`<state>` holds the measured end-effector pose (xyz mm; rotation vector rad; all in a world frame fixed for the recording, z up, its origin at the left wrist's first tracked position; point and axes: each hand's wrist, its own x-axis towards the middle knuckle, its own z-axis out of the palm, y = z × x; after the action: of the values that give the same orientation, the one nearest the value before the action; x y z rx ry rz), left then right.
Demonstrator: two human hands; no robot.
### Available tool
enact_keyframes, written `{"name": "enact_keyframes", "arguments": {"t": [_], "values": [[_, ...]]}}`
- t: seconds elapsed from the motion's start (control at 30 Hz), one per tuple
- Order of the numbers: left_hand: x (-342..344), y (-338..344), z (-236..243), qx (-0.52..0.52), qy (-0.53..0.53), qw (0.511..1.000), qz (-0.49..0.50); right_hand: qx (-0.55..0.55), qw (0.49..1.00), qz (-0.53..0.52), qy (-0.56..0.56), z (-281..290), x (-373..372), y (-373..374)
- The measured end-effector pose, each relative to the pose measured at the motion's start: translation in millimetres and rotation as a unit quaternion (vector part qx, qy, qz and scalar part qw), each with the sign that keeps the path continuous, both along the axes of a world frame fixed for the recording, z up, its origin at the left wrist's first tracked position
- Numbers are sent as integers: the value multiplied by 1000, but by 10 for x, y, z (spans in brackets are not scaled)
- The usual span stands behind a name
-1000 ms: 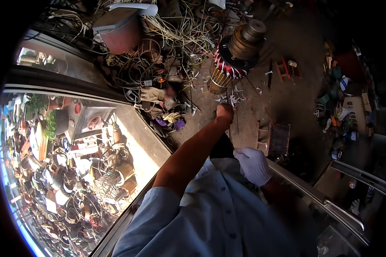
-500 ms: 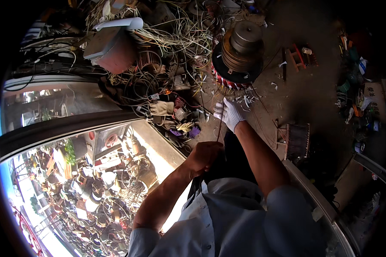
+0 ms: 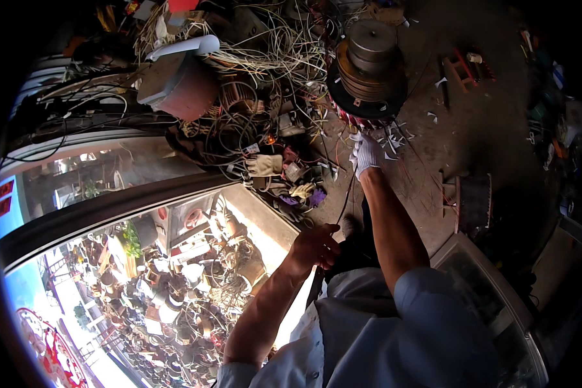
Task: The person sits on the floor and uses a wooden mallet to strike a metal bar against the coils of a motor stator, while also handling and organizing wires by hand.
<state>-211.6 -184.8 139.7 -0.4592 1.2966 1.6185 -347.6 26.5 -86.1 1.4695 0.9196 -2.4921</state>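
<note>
Right of centre, the wire (image 3: 348, 197) looks light and springy, best pinched near its ends. Left hand (image 3: 315, 248), half-curled, meets its lower part; gloved right hand (image 3: 367, 154) curls above; both grips unclear.

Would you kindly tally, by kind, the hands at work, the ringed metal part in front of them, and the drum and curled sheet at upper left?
Bare left hand: 1
Gloved right hand: 1
Ringed metal part: 1
Reddish drum: 1
White curled sheet: 1
Total: 5
</note>
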Motion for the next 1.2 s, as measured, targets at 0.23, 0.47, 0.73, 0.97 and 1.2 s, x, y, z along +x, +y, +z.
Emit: {"name": "enact_keyframes", "arguments": {"t": [0.23, 0.47, 0.73, 0.97, 1.2], "values": [[256, -241, -165, -69, 1, 997, -28, 142, 986, 14, 89, 1095, 860, -122], [26, 57, -466, -84, 38, 993, -79, 181, 968, 69, 157, 2065, 1929, -371], [-429, 733, -773, -5, 14, 1000, 3, 325, 909, 198, 168, 2725, 2828, -708], [-595, 450, -254, -116, 97, 987, -63, 420, 801, 299, 304, 3427, 2957, -282], [-86, -16, -570, -258, 478, 780, -311, 380, 841, 386, -7, 791, 680, 174]]}}
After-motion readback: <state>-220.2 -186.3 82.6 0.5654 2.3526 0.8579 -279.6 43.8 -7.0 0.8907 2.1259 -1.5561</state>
